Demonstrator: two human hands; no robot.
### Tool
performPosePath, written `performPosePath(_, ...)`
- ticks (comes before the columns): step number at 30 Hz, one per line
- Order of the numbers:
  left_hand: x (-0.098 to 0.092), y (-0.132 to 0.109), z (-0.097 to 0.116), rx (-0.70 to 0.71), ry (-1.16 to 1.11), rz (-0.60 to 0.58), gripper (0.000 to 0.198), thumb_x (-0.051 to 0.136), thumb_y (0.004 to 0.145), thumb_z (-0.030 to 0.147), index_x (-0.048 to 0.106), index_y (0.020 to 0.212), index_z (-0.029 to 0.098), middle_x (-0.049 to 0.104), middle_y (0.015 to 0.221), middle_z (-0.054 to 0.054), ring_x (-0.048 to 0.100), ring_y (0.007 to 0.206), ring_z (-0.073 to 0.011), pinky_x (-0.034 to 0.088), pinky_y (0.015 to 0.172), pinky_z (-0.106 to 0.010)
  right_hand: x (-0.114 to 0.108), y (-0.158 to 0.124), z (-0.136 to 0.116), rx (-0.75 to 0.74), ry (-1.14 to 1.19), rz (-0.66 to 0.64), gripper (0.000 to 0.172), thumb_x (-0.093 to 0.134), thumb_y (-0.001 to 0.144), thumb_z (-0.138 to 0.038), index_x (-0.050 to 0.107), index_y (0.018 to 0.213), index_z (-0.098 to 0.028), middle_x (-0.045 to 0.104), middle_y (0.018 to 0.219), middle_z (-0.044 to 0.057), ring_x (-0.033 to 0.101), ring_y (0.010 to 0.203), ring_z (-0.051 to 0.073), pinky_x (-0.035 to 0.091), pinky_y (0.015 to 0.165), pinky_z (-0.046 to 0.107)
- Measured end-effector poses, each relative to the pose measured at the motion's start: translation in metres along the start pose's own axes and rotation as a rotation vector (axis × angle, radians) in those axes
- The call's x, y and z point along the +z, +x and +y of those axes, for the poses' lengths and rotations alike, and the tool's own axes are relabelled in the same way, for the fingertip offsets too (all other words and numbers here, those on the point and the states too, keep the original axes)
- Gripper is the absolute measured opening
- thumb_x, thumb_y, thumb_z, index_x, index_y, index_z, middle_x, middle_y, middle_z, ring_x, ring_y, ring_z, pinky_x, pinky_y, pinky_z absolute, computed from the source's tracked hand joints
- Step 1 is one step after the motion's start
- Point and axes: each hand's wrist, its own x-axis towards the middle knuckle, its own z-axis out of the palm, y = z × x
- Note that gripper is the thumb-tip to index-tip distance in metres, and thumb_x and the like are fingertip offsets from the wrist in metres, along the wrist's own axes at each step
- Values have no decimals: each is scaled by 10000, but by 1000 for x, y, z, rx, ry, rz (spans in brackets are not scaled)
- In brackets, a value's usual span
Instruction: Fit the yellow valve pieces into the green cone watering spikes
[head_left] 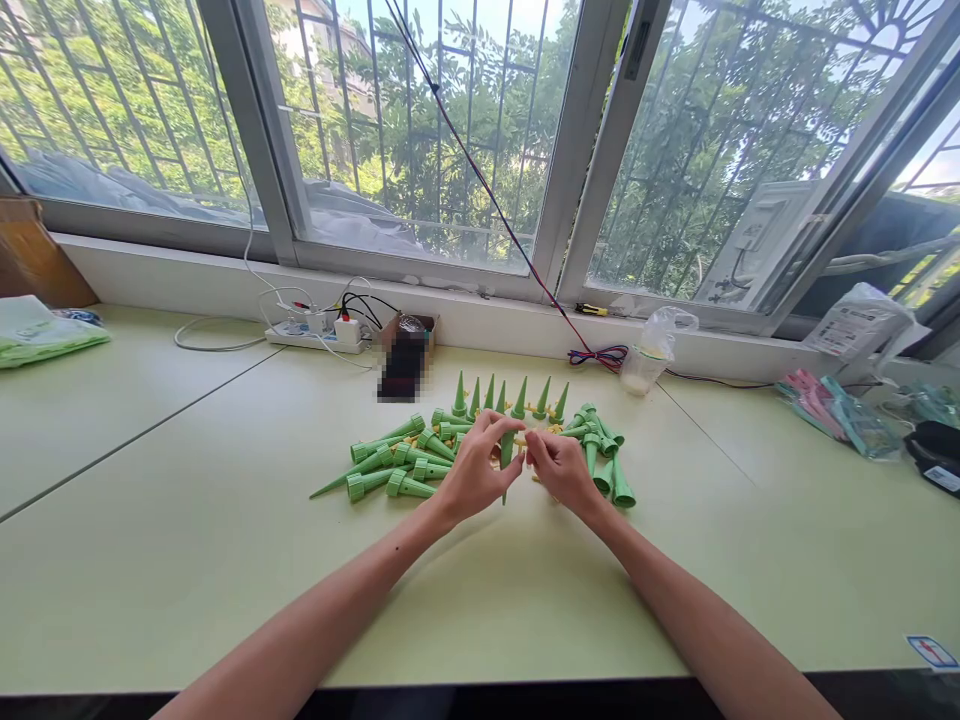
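Both my hands meet over a heap of green plastic cone spikes (pixel 397 462) on a pale green table (pixel 225 500). My left hand (pixel 477 470) is closed, pinching one green spike (pixel 507 455) that points downward. My right hand (pixel 556 468) is closed too, its fingertips touching the same spike near its top, beside small yellow parts (pixel 550 430). Several spikes (pixel 510 398) stand upright in a row just behind my hands. More spikes (pixel 604 455) lie to the right.
A power strip (pixel 315 335) with cables and a dark box (pixel 405 365) sit by the window sill. A plastic cup in a bag (pixel 649 360) stands at the back right. Packets (pixel 832 405) lie far right, a green bag (pixel 37 335) far left.
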Motion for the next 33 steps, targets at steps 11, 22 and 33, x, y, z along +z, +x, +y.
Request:
performPosePath(11,0,0,0,-10,-19,9,293,583,780,150,589,1067,214,486,993,-37,549,760,-104,573,665,-238,0,-1,-1,-18,9,-45,518,396,949,-509,485,555,-184,471,484,-20,418,440,99,328,464,232)
performPosePath(22,0,1,1,-34,-14,32,290,587,783,142,590,1064,213,494,987,-36,556,761,-105,569,660,-230,-1,-2,-5,8,82,-5,284,520,903,-462,562,851,-187,514,576,-30,463,482,114,364,471,233)
performPosePath(33,1,1,0,-8,21,5,294,581,780,134,585,1063,213,493,1010,-38,543,746,-101,562,663,-238,1,-1,1,11,51,-1,401,461,937,-460,495,643,-189,450,500,-35,408,449,103,327,457,238)
